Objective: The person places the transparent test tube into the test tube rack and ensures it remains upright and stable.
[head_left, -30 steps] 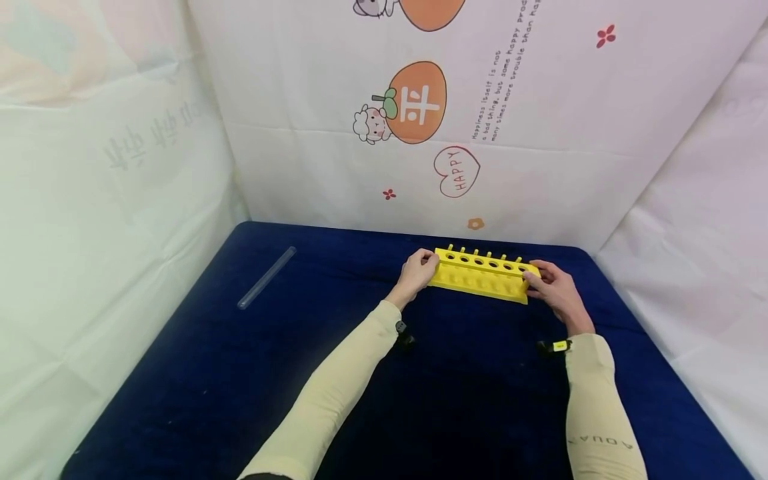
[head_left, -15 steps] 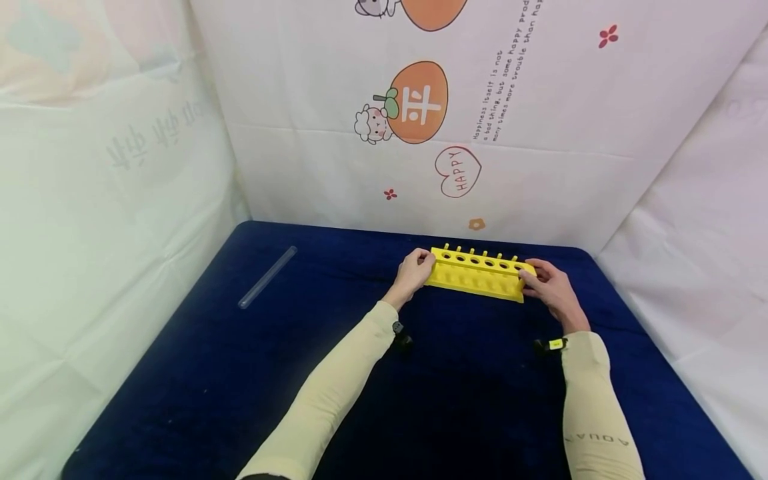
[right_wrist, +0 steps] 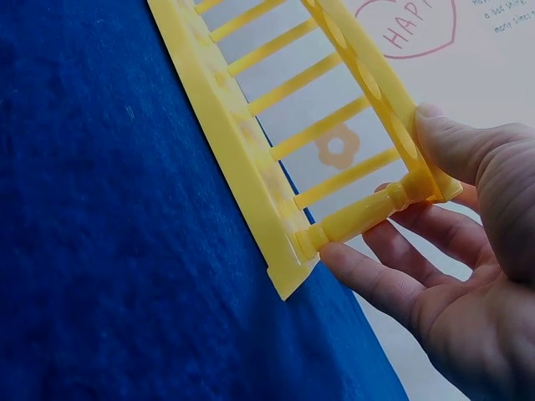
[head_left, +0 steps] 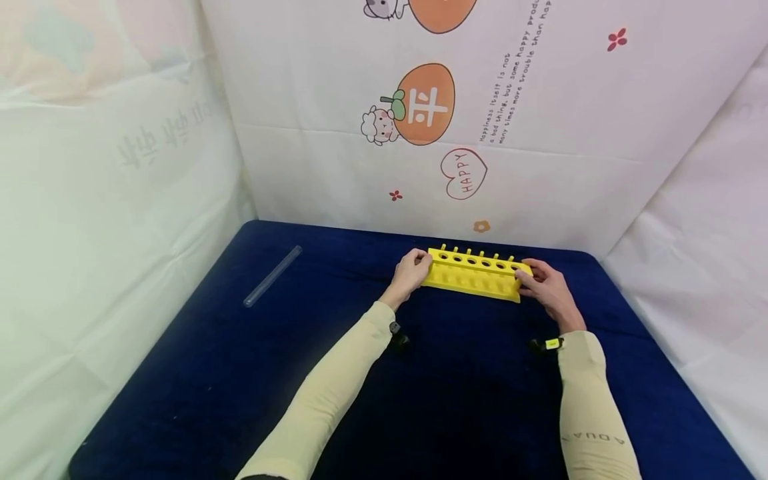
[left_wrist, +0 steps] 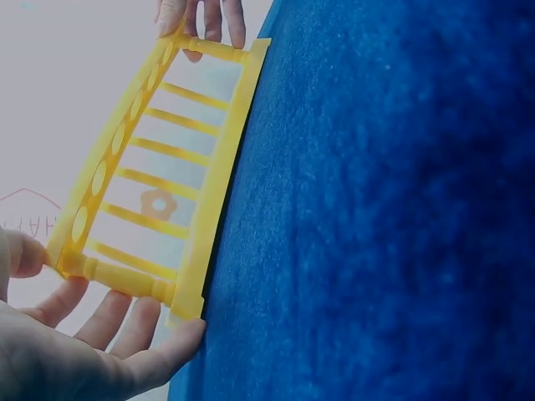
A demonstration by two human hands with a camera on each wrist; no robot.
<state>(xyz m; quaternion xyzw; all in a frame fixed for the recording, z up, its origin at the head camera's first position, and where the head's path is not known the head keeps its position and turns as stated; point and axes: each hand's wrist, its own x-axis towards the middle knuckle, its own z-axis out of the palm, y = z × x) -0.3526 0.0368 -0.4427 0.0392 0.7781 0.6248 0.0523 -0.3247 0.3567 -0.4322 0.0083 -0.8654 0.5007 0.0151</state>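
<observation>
1 yellow test-tube rack (head_left: 471, 281), 6 holes (head_left: 472, 261) & 6 pegs (head_left: 469, 251), btwn L hand (head_left: 411, 270) gripping L end & R hand (head_left: 551, 289) gripping R end. 1 clear test tube (head_left: 273, 276) on tbl (head_left: 240, 380), well off L.

The right hand (right_wrist: 489, 313) grips the near right end of a yellow rack (right_wrist: 224, 150), thumb on the holed bar (right_wrist: 391, 92), fingers against the end post (right_wrist: 359, 214). At least 5 thin rods (right_wrist: 321, 129) span it. Left lies blue cloth (right_wrist: 109, 234); on the far side, a white sheet (right_wrist: 493, 83) bears an orange flower (right_wrist: 341, 132) and red heart (right_wrist: 403, 32). Base contact is hard to judge.
</observation>
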